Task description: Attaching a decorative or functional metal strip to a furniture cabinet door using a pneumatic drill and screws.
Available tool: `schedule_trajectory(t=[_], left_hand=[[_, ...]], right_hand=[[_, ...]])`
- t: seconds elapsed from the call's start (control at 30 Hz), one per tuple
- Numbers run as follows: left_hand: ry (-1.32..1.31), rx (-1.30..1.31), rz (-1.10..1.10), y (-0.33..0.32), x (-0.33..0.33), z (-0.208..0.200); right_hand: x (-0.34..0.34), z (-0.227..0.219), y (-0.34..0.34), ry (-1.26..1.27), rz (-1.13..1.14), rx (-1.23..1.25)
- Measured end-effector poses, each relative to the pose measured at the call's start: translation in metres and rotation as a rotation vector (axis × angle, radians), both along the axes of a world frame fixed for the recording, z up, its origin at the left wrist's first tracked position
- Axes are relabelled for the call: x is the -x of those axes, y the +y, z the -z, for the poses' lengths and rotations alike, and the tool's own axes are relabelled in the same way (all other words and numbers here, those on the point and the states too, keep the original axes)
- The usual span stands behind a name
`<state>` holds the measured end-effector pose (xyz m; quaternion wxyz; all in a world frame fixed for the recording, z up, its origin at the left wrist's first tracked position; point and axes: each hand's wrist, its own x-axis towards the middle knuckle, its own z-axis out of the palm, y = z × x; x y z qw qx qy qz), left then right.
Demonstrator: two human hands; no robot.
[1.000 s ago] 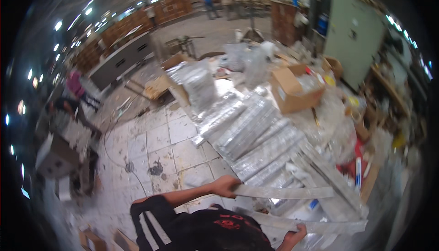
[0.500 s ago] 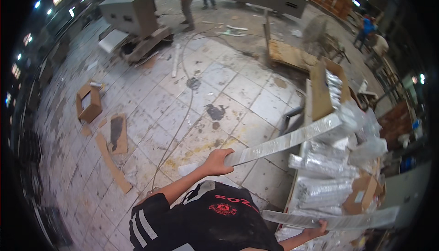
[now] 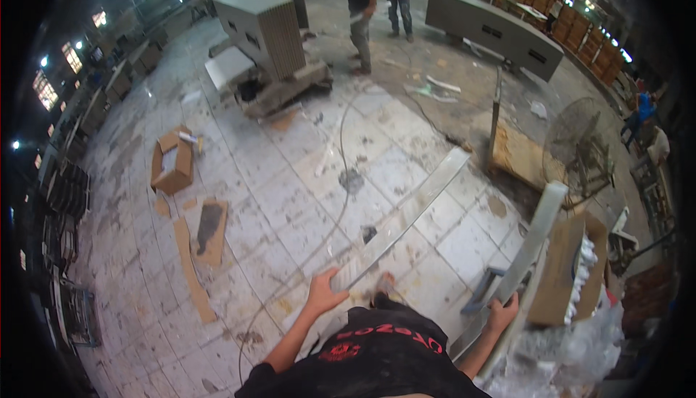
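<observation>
My left hand [image 3: 328, 293] is closed around the near end of a long, flat strip [image 3: 406, 218] that looks wrapped in shiny clear plastic. This strip reaches forward and to the right above the tiled floor. In my right hand [image 3: 502, 313] is a second long pale strip [image 3: 533, 242], gripped partway along and pointing forward, its far end beside an open cardboard box [image 3: 554, 278]. White wrapped pieces [image 3: 582, 271] show in that box. Clear plastic wrapping [image 3: 565, 354] lies in a heap nearest my right forearm.
A small open carton [image 3: 174, 170] and cardboard scraps [image 3: 190, 271] lie at the left. A cable [image 3: 344, 144] crosses the tiles. Stacked grey panels [image 3: 264, 35] stand far left, a long grey unit [image 3: 500, 32] far right. Two people stand between them; a large fan [image 3: 576, 141] is at right.
My view and body have turned leftward. Both strips have swung from pointing right, over the wrapped bundles, to pointing forward. Both hands keep hold of them.
</observation>
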<state>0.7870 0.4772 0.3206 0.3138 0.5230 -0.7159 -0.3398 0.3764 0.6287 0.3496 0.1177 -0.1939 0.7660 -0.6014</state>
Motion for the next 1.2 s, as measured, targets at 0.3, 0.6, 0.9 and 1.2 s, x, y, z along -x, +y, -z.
schedule_trajectory(t=[0.3, 0.6, 0.9, 1.2], left_hand=[[-0.037, -0.076, -0.347, -0.173, 0.046, -0.018], [0.049, -0.182, -0.410, -0.417, 0.128, 0.006], [0.027, -0.197, -0.243, -0.658, 0.193, -0.009], [-0.047, -0.210, -0.225, -0.811, 0.300, 0.027]], right_hand=[[0.065, -0.001, -0.334, 0.099, -0.355, -0.169], [0.097, 0.018, -0.556, 0.244, -0.387, -0.317], [0.156, 0.016, -0.725, 0.110, -0.365, -0.361], [0.258, 0.064, -0.889, 0.172, -0.356, -0.436]])
